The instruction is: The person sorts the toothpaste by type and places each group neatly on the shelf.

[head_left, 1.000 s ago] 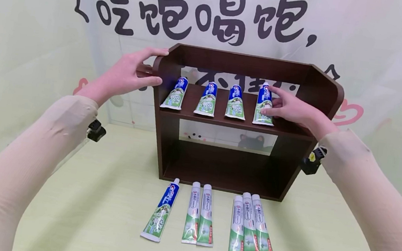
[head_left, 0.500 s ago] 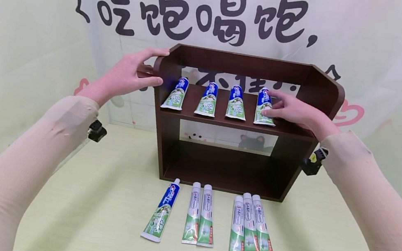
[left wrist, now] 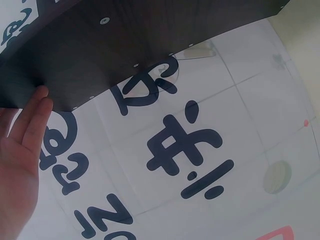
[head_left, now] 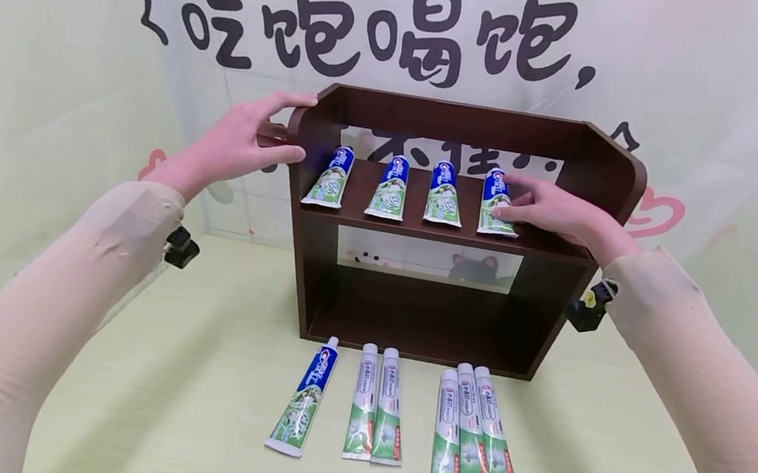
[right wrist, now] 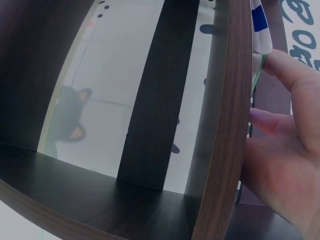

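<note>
I am pinching the rightmost tube [head_left: 492, 201] on the upper shelf [head_left: 414, 208] with my right hand [head_left: 557, 211] and touching the rack [head_left: 613, 181] with my straight-fingered left hand [head_left: 231, 143], risking a front-edge fall if finger drag is pulling at release.

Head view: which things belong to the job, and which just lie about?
In the job, seemingly: right hand, rightmost shelved tube, left hand, dark shelf, other shelved tubes.

On the table, untouched, perhaps awaiting use: blue-green tube, white-green tubes.
</note>
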A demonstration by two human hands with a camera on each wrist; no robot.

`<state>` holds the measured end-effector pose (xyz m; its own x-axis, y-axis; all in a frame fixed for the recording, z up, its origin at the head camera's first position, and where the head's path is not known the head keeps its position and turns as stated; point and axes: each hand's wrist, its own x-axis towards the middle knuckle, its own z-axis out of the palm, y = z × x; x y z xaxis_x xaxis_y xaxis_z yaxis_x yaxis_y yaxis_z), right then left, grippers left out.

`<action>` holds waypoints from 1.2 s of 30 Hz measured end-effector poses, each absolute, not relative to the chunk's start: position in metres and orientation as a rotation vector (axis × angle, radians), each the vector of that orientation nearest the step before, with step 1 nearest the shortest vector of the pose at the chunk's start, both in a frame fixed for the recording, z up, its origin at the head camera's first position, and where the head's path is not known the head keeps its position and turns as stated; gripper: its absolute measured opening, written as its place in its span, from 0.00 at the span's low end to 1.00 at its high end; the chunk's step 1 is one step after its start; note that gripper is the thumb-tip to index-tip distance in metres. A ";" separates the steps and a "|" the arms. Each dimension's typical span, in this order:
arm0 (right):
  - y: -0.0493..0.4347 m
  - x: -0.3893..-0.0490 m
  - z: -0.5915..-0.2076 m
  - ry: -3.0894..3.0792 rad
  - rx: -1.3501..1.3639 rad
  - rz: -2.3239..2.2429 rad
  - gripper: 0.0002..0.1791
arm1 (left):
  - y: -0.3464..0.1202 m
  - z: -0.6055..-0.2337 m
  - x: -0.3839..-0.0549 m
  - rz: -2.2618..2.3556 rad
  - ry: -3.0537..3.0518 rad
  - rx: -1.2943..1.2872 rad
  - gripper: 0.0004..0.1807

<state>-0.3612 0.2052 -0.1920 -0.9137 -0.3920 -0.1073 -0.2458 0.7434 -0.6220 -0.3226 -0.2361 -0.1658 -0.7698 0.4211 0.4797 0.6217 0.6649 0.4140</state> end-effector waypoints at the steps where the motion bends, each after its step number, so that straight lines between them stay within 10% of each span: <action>1: 0.205 -0.361 -0.192 2.714 -0.503 -0.918 0.48 | -0.236 -0.166 -0.323 -0.815 -2.539 -0.823 0.35; 36: 0.212 -0.349 -0.200 2.667 -0.581 -1.015 0.46 | -0.237 -0.166 -0.322 -0.803 -2.543 -0.819 0.36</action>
<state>-0.3485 0.2116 -0.1997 -0.8953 -0.4398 -0.0710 -0.2814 0.6818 -0.6752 -0.3220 -0.2373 -0.1659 -0.7716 0.4193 0.4784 0.6180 0.6724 0.4074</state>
